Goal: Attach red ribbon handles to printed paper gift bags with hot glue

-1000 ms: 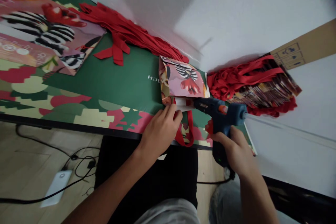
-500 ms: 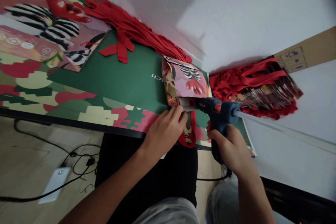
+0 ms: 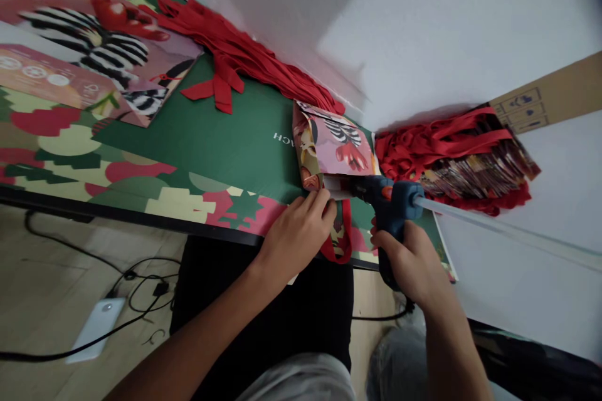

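A small pink paper bag with a striped bow print lies on the green table cover. My left hand pinches its near edge, and a red ribbon loop hangs from that edge beside my fingers. My right hand is wrapped round the handle of a dark blue glue gun. The gun's nozzle points left into the bag's opening, where the tip is hidden. A long clear glue stick sticks out of the gun's back.
Red ribbons lie in a bundle along the white wall. Stacked bags with red handles stand at the right. Larger printed bags lie at the left. Cables and a white phone are on the floor.
The view has shifted slightly, so the table items at the left appear a little further right. Both hands keep their holds, and the glue gun's body appears slightly further left.
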`<state>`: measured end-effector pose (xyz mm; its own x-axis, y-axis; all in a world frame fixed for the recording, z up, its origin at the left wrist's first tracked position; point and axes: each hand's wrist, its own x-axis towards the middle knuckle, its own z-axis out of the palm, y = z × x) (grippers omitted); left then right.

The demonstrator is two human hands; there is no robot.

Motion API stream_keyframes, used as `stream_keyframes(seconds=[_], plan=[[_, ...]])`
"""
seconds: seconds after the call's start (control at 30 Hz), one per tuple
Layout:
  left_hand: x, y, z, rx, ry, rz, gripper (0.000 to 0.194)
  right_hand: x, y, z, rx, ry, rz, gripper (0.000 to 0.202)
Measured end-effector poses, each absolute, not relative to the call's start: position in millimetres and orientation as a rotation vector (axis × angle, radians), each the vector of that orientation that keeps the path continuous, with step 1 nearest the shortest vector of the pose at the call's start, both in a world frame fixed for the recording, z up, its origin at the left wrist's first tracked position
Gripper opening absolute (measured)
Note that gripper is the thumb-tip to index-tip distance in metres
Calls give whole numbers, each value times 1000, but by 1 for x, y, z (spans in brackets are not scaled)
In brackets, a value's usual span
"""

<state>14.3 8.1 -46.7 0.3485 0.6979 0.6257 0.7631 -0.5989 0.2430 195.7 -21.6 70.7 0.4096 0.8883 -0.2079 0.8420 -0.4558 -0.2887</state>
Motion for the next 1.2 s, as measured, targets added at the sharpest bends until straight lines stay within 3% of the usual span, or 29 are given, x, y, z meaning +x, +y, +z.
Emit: stream_keyframes(seconds=[0.43, 0.77, 1.0, 1.2], plan=[[14, 9, -47, -2504, -1397, -1090, 27, 206, -36, 85, -2283, -1347, 690, 27], [11, 9, -48, -2533, -1418, -1027, 26, 228, -28, 71, -2286, -1066, 988, 33], [9, 13, -55, -2559, -1392, -1062, 26, 232, -13, 81, -2201, -1224, 1136, 19], [7, 14, -55, -2516, -1304, -1145, 23, 259, -19, 54, -2007, -989, 1262, 24]])
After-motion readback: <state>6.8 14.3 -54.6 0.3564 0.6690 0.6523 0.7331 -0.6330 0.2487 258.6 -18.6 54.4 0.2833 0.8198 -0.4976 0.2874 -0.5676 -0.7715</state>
